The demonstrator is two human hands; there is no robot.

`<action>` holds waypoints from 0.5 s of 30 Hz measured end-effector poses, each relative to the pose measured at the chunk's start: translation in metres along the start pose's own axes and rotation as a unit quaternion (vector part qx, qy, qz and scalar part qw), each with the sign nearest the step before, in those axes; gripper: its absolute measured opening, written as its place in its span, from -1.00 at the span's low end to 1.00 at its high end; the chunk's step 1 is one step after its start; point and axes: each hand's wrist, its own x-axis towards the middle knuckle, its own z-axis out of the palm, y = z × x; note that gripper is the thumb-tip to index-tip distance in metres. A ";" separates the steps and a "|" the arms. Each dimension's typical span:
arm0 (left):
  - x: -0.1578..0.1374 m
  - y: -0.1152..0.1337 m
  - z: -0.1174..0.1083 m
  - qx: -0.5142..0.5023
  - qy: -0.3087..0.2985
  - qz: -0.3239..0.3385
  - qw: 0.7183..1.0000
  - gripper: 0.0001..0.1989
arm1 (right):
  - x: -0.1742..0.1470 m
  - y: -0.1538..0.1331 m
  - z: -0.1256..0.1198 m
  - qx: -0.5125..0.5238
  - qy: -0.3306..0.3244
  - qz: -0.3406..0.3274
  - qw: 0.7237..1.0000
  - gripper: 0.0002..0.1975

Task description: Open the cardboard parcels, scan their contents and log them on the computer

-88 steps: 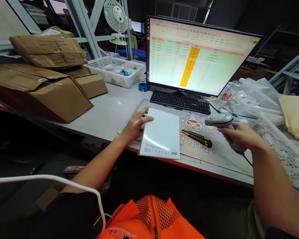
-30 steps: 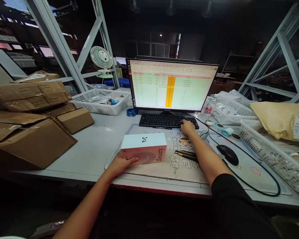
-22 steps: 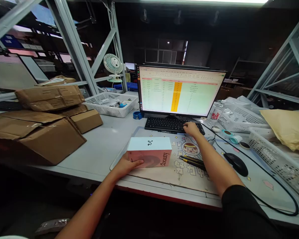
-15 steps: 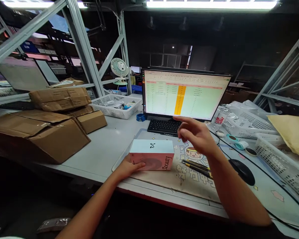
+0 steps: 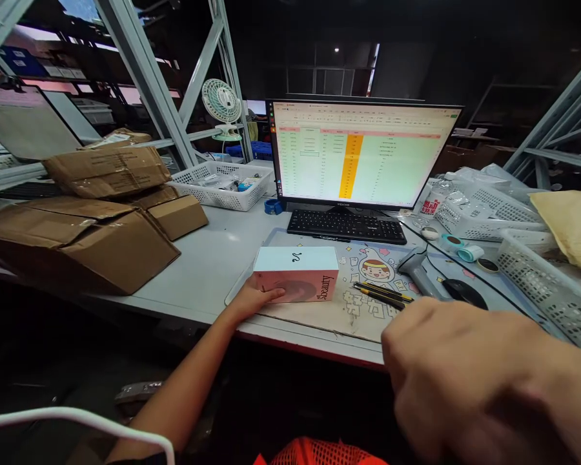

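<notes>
A pink box [image 5: 314, 285] with a pale top and the word "beauty" on its front stands on the illustrated desk mat [image 5: 314, 323]. My left hand [image 5: 248, 301] grips its left end, with the thumb across the front face and the other fingers hidden. Close to the camera at lower right, my right hand [image 5: 459, 368] is curled into a fist, slightly blurred. Its fingertips are turned away, so I cannot see whether anything is inside. Black-and-yellow pen-like tools [image 5: 380, 294] lie on the mat right of the box, near a grey handheld scanner [image 5: 419, 268].
A monitor [image 5: 392, 161] showing a spreadsheet stands behind a black keyboard [image 5: 343, 224]. Brown cartons [image 5: 126, 248] are piled at left, near a white basket [image 5: 244, 199]. A black mouse [image 5: 465, 294], a cable and white baskets [image 5: 537, 278] are at right. An orange mesh item [image 5: 319, 452] shows below.
My right hand has moved from above the keyboard, finger extended, back toward the camera and closed. My left hand stays on the box. The view has tilted down, revealing the scanner.
</notes>
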 end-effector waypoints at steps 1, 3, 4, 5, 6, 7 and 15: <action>-0.001 0.001 0.001 -0.002 0.002 -0.001 1.000 -0.28 | 0.003 0.005 0.002 0.008 -0.002 0.026 1.000 -0.57; -0.003 0.005 0.003 -0.015 0.012 -0.003 1.000 -0.25 | 0.005 0.027 0.005 0.005 0.031 0.047 0.998 -0.51; -0.004 0.007 0.003 -0.021 0.015 -0.004 1.000 -0.22 | 0.005 0.043 0.007 -0.018 0.058 0.049 0.997 -0.49; -0.004 0.008 0.004 -0.022 0.018 -0.003 1.000 -0.20 | 0.003 0.062 0.010 -0.056 0.074 0.062 0.994 -0.48; -0.004 0.009 0.004 -0.017 0.021 -0.002 1.000 -0.18 | -0.001 0.081 0.014 -0.095 0.077 0.083 0.989 -0.46; -0.005 0.009 0.004 -0.003 0.024 0.001 1.000 -0.16 | -0.006 0.099 0.019 -0.124 0.078 0.106 0.984 -0.41; -0.022 -0.014 0.004 0.079 0.066 0.132 0.986 0.26 | -0.031 0.131 0.062 -0.107 -0.005 0.160 0.981 -0.02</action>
